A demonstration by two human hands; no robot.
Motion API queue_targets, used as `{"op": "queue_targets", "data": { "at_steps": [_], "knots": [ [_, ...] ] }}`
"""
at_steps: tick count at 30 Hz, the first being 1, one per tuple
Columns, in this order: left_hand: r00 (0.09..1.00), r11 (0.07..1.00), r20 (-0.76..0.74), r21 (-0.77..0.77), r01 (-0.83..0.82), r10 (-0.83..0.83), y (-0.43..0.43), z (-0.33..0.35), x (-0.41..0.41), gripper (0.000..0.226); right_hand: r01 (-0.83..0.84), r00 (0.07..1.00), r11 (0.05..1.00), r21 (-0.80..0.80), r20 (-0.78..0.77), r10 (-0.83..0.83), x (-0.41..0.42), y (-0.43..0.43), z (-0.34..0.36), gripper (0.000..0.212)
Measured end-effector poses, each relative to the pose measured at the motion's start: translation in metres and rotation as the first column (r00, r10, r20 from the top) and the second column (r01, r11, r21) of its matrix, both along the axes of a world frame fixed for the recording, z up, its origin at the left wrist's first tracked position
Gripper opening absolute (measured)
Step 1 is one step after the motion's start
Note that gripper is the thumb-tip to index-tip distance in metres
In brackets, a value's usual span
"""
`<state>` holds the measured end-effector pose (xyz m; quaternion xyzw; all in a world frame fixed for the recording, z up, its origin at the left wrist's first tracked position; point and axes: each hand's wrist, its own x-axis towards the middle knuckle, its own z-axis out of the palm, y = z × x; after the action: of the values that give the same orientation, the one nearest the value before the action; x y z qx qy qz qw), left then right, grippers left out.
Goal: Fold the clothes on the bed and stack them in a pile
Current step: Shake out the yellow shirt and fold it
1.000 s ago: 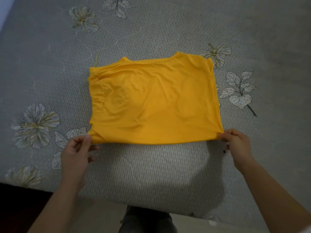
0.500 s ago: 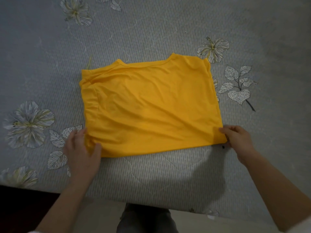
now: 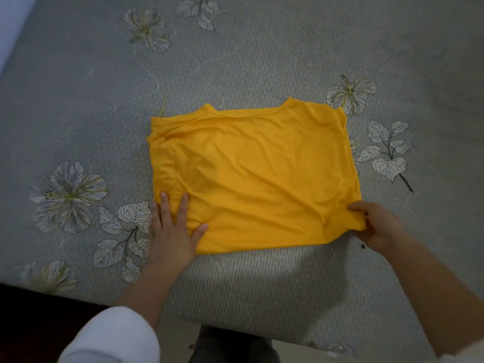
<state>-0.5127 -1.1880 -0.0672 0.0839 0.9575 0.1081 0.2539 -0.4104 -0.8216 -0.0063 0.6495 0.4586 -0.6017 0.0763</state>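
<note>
Pressing flat, spread left hand [image 3: 170, 231] on near-left corner of yellow jersey T-shirt [image 3: 256, 176], pinching its near-right corner with right hand [image 3: 377, 226]. Folded once on grey flower-printed bedspread [image 3: 262, 61]; probably more folds left, no pile visible

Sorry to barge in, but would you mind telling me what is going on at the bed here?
A person is folding a yellow T-shirt on a grey bed cover printed with flowers. The shirt lies flat and partly folded, with its collar at the far edge. The left hand presses flat on the near left corner, fingers straight. The right hand pinches the near right corner. No other clothes or pile show in this view.
</note>
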Motion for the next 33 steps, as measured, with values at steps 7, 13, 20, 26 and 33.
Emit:
{"op": "queue_targets", "data": {
  "at_steps": [7,13,20,26,33],
  "knots": [
    [0.999,1.0,0.044,0.021,-0.022,0.021,0.001,0.005,-0.007,0.085,-0.109,0.925,0.986,-0.127,-0.376,0.054,-0.054,-0.042,0.041,0.034],
    [0.973,0.946,0.161,0.251,-0.203,0.166,-0.01,0.028,-0.036,0.062,-0.392,0.804,0.92,-0.019,-0.492,0.333,-0.118,-0.136,0.058,0.043],
    [0.616,0.38,0.546,0.49,-0.785,0.568,-0.026,0.045,-0.025,0.033,-0.864,0.473,0.502,-0.045,-0.416,0.776,-0.124,-0.238,0.018,0.067],
    [0.741,0.604,0.417,0.43,-0.671,0.526,-0.023,0.038,-0.014,0.044,-0.569,0.802,0.809,0.15,-0.117,0.586,-0.147,-0.203,-0.007,0.016],
    [0.822,0.704,0.367,0.43,-0.565,0.435,-0.022,0.039,-0.012,0.051,-0.306,0.892,0.855,0.419,-0.188,0.411,-0.195,-0.204,-0.022,0.069]
  ]
}}
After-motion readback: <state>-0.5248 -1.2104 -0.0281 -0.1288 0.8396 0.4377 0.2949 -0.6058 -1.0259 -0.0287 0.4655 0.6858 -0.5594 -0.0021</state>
